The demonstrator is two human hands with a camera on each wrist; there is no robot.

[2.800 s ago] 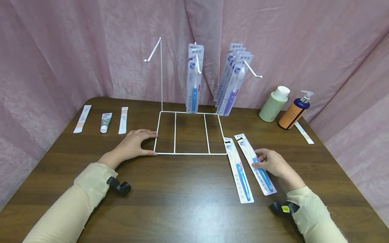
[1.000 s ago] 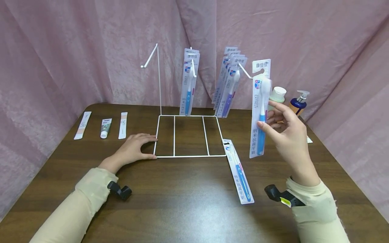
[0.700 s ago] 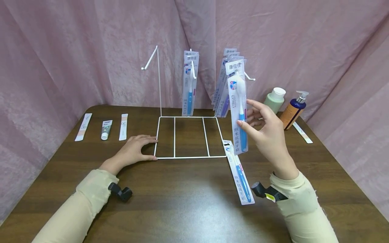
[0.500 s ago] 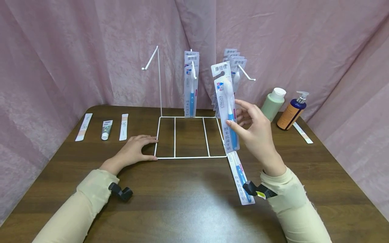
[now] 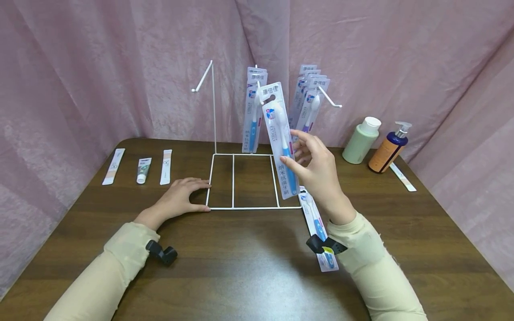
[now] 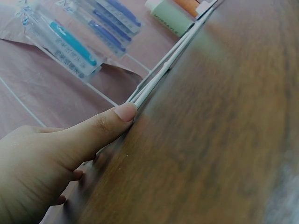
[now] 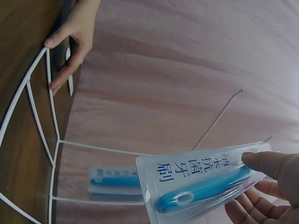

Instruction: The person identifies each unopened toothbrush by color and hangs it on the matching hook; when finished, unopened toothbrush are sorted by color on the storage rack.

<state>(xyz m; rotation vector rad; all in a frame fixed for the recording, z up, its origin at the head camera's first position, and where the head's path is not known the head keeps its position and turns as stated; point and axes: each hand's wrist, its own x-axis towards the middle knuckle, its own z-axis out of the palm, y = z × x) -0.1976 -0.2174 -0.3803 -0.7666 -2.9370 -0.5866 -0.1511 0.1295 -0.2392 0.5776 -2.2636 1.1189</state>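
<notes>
My right hand [image 5: 317, 171] holds a blue toothbrush in its blister pack [image 5: 277, 138], thumb on the front and fingers behind. The pack is raised and tilted, its top hole close to the tip of the rack's middle hook; whether they touch I cannot tell. My left hand [image 5: 178, 198] rests at the left side of the white wire rack [image 5: 257, 208], thumb [image 6: 125, 112] on the front corner and fingers against the side bar. Blue toothbrush packs [image 5: 250, 116] hang on the middle hook, and several purple ones [image 5: 311, 104] on the right hook. The left hook [image 5: 204, 76] is bare.
Another blue toothbrush pack [image 5: 306, 207] lies beside the rack, partly under my right wrist. A green bottle [image 5: 360, 142] and an orange pump bottle [image 5: 386, 154] stand back right, with a paper sachet [image 5: 403, 177]. A small tube [image 5: 143, 170] and two sachets [image 5: 166, 167] lie left.
My right hand has lifted the toothbrush pack off the table and carried it left, past the right hook to the front of the middle hook. The left hand stays at the rack.
</notes>
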